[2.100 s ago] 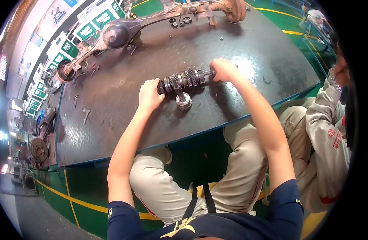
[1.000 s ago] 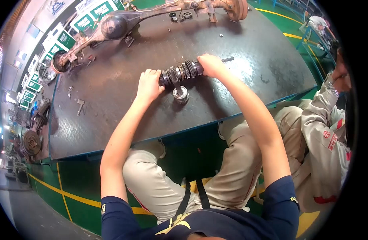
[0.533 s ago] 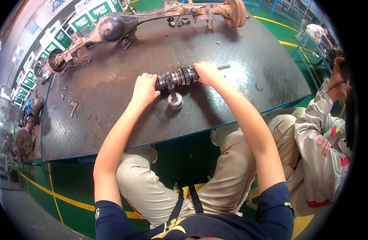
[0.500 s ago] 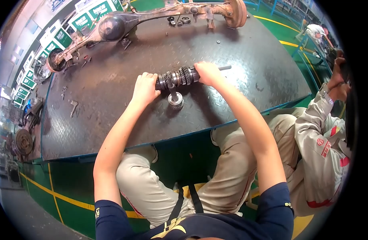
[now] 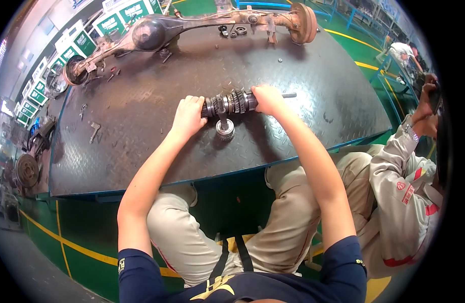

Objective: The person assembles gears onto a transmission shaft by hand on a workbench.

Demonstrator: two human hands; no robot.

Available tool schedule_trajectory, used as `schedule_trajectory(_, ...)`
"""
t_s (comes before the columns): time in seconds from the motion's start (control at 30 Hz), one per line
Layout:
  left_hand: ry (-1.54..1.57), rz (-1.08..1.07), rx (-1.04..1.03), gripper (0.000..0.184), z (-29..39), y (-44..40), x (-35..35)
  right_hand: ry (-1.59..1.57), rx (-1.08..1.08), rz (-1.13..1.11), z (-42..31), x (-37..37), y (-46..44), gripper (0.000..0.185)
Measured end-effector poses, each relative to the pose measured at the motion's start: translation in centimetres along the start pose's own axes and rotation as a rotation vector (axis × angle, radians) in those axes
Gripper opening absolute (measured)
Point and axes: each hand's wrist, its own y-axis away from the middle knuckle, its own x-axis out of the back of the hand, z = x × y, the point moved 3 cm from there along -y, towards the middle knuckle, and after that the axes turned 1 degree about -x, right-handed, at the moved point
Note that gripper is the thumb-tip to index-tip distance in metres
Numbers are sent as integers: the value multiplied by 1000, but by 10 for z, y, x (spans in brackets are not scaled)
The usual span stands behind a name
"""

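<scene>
A gear shaft (image 5: 236, 102) carrying several toothed gears lies crosswise in front of me, its thin bare end pointing right. My left hand (image 5: 190, 115) is closed around its left end. Around the right end of the gear stack my right hand (image 5: 267, 99) is closed, just short of the bare rod (image 5: 289, 95). Between my hands, on the near side of the shaft, is a smaller gear with a short stem (image 5: 225, 130). Its stem reaches up to the shaft; whether the two are joined I cannot tell. My palms hide both ends of the gear stack.
A rusty axle housing (image 5: 202, 22) spans the far side of the dark steel table (image 5: 156, 146). Small gears and rings (image 5: 237, 31) lie beside it. A wrench-like tool (image 5: 94, 132) rests at left. On my right sits another person (image 5: 404, 192), close to the table edge.
The whole scene sits slightly lower in view, as if my head tilted. Both hands keep their grip on the gear shaft, with little visible movement against the table.
</scene>
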Motion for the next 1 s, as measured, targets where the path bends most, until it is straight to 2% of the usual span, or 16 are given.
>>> schedule_trajectory(0.03,-3,6,3,53,0,1,0,3,5,4,0,0,0,25)
schedule_trajectory(0.1,14,21,0,56,2,4,0,-50,-33,-8,1,-1,1,39)
schedule_trajectory(0.23,10,-31,58,59,0,3,-2,-127,-52,-37,6,0,0,36)
schedule_trajectory(0.3,30,-20,69,61,0,5,-3,-134,-20,8,5,-1,1,40)
schedule_trajectory(0.5,98,-43,106,57,2,9,2,-184,-62,-37,8,2,1,40)
schedule_trajectory(0.73,110,-77,129,58,0,4,3,-209,-59,3,22,1,7,44)
schedule_trajectory(0.9,117,-102,151,60,0,2,3,-180,28,110,26,0,12,51)
schedule_trajectory(1.0,128,-105,160,60,1,3,3,-181,-1,73,26,6,16,52)
